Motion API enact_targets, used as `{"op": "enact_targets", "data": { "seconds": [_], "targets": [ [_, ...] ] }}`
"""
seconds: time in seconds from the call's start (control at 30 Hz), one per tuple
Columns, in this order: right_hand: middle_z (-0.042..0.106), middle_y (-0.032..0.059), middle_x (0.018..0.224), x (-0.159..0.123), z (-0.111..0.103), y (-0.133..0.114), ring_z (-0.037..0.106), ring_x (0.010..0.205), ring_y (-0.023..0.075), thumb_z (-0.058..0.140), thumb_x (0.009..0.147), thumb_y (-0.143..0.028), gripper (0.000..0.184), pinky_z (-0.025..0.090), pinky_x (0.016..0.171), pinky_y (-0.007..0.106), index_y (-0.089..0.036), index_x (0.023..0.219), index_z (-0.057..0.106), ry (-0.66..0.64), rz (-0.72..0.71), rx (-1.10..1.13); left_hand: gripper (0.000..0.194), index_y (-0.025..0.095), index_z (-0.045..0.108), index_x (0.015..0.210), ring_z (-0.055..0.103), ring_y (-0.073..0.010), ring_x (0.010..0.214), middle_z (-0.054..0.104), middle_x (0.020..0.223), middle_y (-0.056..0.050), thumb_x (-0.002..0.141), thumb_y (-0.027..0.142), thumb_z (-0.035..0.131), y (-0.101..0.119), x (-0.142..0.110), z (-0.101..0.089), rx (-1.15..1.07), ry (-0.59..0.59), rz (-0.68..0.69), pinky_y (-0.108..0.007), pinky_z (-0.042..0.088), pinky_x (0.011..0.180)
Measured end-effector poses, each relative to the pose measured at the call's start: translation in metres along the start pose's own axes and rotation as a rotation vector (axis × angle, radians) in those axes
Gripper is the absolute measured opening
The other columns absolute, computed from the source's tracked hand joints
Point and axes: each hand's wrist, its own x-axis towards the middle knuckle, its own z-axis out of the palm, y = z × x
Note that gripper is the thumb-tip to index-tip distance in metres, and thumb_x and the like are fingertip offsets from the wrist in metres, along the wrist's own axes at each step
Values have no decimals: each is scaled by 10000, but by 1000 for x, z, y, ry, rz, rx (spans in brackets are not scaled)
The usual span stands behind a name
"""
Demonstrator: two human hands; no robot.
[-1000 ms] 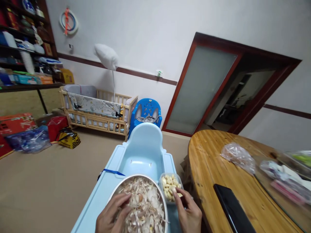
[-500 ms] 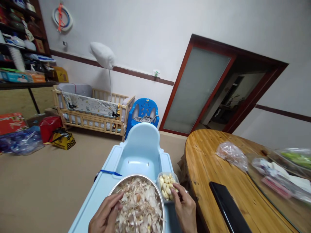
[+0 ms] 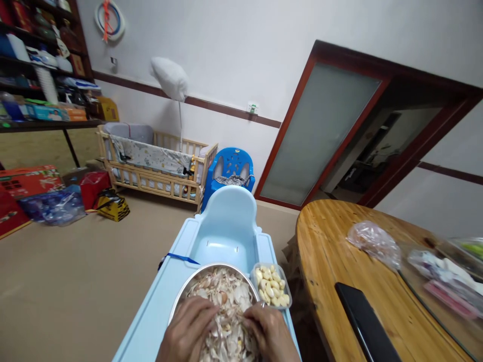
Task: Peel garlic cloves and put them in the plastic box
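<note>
A round metal bowl [image 3: 176, 297] heaped with dry garlic skins [image 3: 230, 289] stands on the light blue tray of a child's high chair [image 3: 226, 216]. Over the bowl's left part is my left hand [image 3: 190, 327], fingers curled together above the skins; whatever they hold is hidden. My right hand [image 3: 269, 329] reaches in over the right rim, thumb and fingers pinched among the skins, and what is in the pinch is too small to name. Peeled garlic cloves [image 3: 270, 286] fill a clear plastic container [image 3: 289, 301] just beyond my right hand, touching the bowl's right side.
On the right a wooden table [image 3: 320, 251] carries a black phone [image 3: 366, 322], a plastic bag [image 3: 373, 241] and packaged items. A blue chair [image 3: 231, 168] and a wooden crib [image 3: 158, 176] stand by the wall. A blue strap [image 3: 183, 258] lies across the tray.
My right hand has moved from the garlic clove container left into the bowl. My left hand has moved right, further over the skins. The view has shifted slightly left.
</note>
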Motion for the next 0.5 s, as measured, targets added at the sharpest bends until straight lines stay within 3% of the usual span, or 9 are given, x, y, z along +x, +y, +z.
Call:
{"op": "enact_targets", "data": {
  "seconds": [0.1,0.17,0.27,0.5],
  "targets": [
    [677,9,712,-4,5,-4,618,679,148,568,742,-72,166,362,568,199,-205,711,663,-94,-1,-130,239,204,638,996,613,-252,942,696,979,-81,847,153,458,-1,-3,12,162,-56,154,-357,526,745],
    [662,2,682,-4,10,-8,603,642,144,586,733,-80,166,312,520,210,-214,654,645,-91,-19,-245,256,213,628,1007,591,-269,978,667,1063,-93,864,163,421,-3,-9,22,229,-89,149,-394,506,747],
    [641,0,616,-2,15,-15,575,563,143,589,706,-58,192,235,462,244,-214,595,601,-71,-81,-412,219,218,627,981,594,-272,958,667,1020,-99,873,228,437,-9,-17,28,278,-95,105,-408,485,768],
    [640,12,605,-2,11,-18,563,530,156,588,664,-54,177,233,443,247,-228,630,579,-56,-152,-469,246,193,632,904,643,-263,847,681,940,-120,896,277,401,-5,-8,12,322,-111,128,-382,523,672]
  ]
}}
